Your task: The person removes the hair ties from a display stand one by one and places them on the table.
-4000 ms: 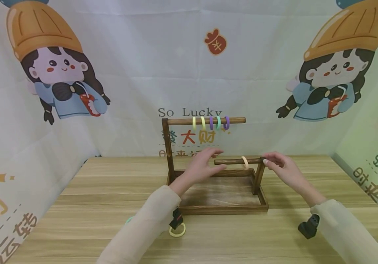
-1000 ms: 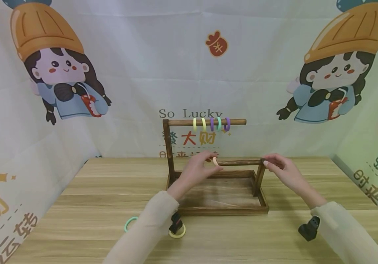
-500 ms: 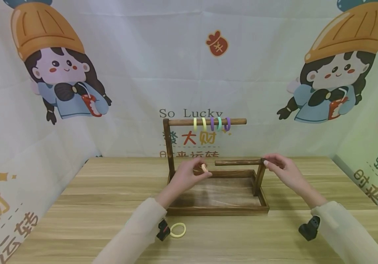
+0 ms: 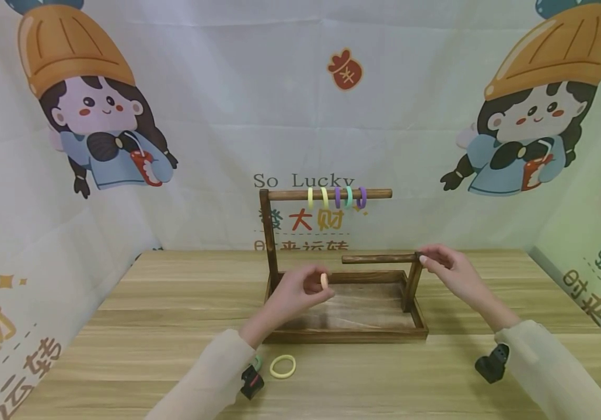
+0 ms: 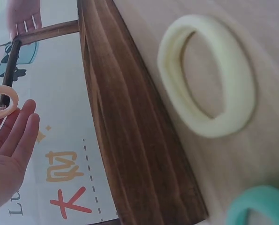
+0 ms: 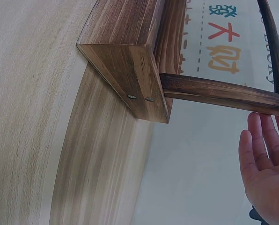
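My left hand pinches a small peach hair tie between thumb and fingers, above the left part of the wooden rack's tray. The left wrist view shows this peach hair tie as a ring at the fingertips. On the dark wooden rack, a short lower bar runs bare. My right hand holds the top of the post carrying that bar, thumb in front; the right wrist view shows other fingers fairly straight against it. Yellow, purple and green hair ties hang on the upper bar.
On the table in front of the rack lie a yellow hair tie and a green one, partly hidden by my left sleeve and wrist camera. A printed cloth backdrop stands behind the wooden table.
The peach hair tie hung on the lower bar; my left hand has slid it off the free left end, then moved down and left with it. The right hand stays at the post.
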Demonstrator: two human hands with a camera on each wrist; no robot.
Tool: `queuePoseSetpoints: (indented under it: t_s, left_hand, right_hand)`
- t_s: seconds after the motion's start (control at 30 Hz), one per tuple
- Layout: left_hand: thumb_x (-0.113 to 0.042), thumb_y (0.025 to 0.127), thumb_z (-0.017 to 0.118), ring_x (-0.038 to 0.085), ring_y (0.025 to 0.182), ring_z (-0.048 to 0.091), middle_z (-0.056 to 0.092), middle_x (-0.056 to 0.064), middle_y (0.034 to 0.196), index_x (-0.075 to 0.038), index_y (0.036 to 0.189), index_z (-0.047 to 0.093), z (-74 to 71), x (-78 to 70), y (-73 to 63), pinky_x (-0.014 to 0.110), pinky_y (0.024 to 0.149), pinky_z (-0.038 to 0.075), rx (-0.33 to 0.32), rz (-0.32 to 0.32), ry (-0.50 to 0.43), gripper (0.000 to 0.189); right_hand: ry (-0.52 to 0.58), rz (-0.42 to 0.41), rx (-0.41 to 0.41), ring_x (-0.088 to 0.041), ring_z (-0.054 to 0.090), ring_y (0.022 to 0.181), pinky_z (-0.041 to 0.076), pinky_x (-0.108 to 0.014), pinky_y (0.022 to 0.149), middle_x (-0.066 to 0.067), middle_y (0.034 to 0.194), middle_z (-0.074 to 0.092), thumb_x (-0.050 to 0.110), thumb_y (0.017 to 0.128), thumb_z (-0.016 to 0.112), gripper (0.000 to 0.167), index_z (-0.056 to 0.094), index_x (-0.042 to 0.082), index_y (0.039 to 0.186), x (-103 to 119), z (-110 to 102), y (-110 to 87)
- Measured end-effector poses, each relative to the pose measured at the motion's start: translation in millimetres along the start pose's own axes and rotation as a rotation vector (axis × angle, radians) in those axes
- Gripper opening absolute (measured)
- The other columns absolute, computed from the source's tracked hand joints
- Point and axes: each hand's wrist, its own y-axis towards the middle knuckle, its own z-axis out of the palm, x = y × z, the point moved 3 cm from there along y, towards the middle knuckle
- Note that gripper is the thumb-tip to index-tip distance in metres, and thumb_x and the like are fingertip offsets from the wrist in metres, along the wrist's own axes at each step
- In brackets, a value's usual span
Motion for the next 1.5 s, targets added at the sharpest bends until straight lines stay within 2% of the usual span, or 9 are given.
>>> queuePoseSetpoints:
  t_s: [0.13, 0.27, 0.47, 0.7, 0.83, 1.0, 1.13, 1.3, 1.5]
  left_hand:
    - [-0.013, 0.078, 0.068, 0.012, 0.075, 0.061, 0.056, 0.005, 0.098, -0.004, 0.107, 0.059, 2.6, 0.6, -7.0, 0.020, 0.065, 0.050, 0.016, -0.011, 0.039, 0.032]
    - [-0.018, 0.079, 0.068, 0.010, 0.073, 0.060, 0.052, 0.001, 0.090, -0.007, 0.108, 0.060, 4.0, 1.5, -12.3, 0.019, 0.065, 0.050, 0.038, 0.004, 0.070, 0.032]
    - [-0.016, 0.078, 0.068, 0.009, 0.074, 0.060, 0.048, 0.002, 0.085, -0.006, 0.109, 0.060, 4.9, 4.1, -16.1, 0.020, 0.066, 0.050, 0.061, 0.005, 0.055, 0.033]
    - [-0.019, 0.079, 0.068, 0.007, 0.071, 0.058, 0.054, 0.000, 0.090, -0.006, 0.113, 0.058, 6.5, 3.1, -21.8, 0.019, 0.063, 0.050, 0.070, 0.012, 0.108, 0.037]
    - [-0.021, 0.078, 0.068, 0.006, 0.070, 0.057, 0.057, 0.001, 0.092, -0.007, 0.113, 0.056, 8.3, 3.0, -24.7, 0.019, 0.062, 0.049, 0.077, 0.003, 0.119, 0.039]
    - [-0.023, 0.078, 0.068, 0.006, 0.068, 0.057, 0.057, 0.000, 0.089, -0.008, 0.104, 0.055, 9.2, 1.8, -28.2, 0.020, 0.062, 0.049, 0.094, 0.006, 0.120, 0.032]
    - [-0.018, 0.078, 0.069, 0.005, 0.065, 0.056, 0.059, 0.001, 0.087, -0.007, 0.101, 0.058, 10.4, 2.3, -31.3, 0.020, 0.060, 0.049, 0.112, 0.042, 0.144, 0.028]
    - [-0.018, 0.077, 0.070, 0.006, 0.066, 0.054, 0.059, 0.005, 0.086, -0.003, 0.103, 0.062, 12.1, 2.7, -36.1, 0.020, 0.058, 0.048, 0.147, 0.117, 0.174, 0.031]
    - [-0.020, 0.075, 0.071, 0.004, 0.067, 0.050, 0.057, 0.000, 0.086, -0.004, 0.103, 0.062, 16.3, 3.7, -43.8, 0.016, 0.057, 0.047, 0.201, 0.170, 0.187, 0.033]
  right_hand:
    - [-0.008, 0.003, 0.000, -0.020, 0.053, 0.094, 0.046, -0.031, 0.075, -0.016, 0.110, 0.055, 0.028, 0.093, 0.044, 0.038, 0.050, -0.001, 0.117, -1.6, -0.3, -0.2]
    - [-0.006, 0.005, 0.002, -0.023, 0.053, 0.095, 0.045, -0.038, 0.077, -0.017, 0.110, 0.054, 0.028, 0.093, 0.044, 0.038, 0.050, -0.001, 0.117, -1.5, -0.1, -0.4]
    - [0.001, 0.010, 0.004, -0.026, 0.052, 0.096, 0.044, -0.044, 0.078, -0.017, 0.111, 0.054, 0.029, 0.093, 0.044, 0.039, 0.049, -0.001, 0.118, -1.8, 0.0, -0.1]
    - [-0.010, 0.013, 0.003, -0.025, 0.052, 0.096, 0.046, -0.036, 0.076, -0.016, 0.111, 0.054, 0.029, 0.093, 0.044, 0.039, 0.050, 0.000, 0.118, -1.0, -0.3, -0.3]
    - [-0.004, 0.020, 0.007, -0.027, 0.051, 0.098, 0.045, -0.038, 0.077, -0.017, 0.112, 0.053, 0.030, 0.093, 0.044, 0.040, 0.049, -0.001, 0.118, -0.8, -0.2, -0.6]
    - [0.001, 0.023, 0.008, -0.028, 0.051, 0.098, 0.045, -0.040, 0.078, -0.017, 0.112, 0.053, 0.030, 0.093, 0.044, 0.040, 0.049, -0.001, 0.119, -1.3, -0.2, -0.6]
    - [-0.003, 0.023, 0.008, -0.027, 0.051, 0.098, 0.045, -0.038, 0.077, -0.017, 0.112, 0.053, 0.030, 0.093, 0.044, 0.040, 0.049, -0.001, 0.118, -1.8, -0.2, -0.1]
    - [0.010, 0.018, 0.008, -0.028, 0.051, 0.098, 0.045, -0.043, 0.078, -0.018, 0.113, 0.053, 0.030, 0.093, 0.044, 0.040, 0.049, -0.001, 0.118, -2.0, -0.4, 0.0]
    - [0.012, 0.015, 0.003, -0.026, 0.052, 0.097, 0.044, -0.044, 0.078, -0.018, 0.112, 0.053, 0.030, 0.093, 0.044, 0.040, 0.049, -0.002, 0.118, -2.1, -0.5, -0.3]
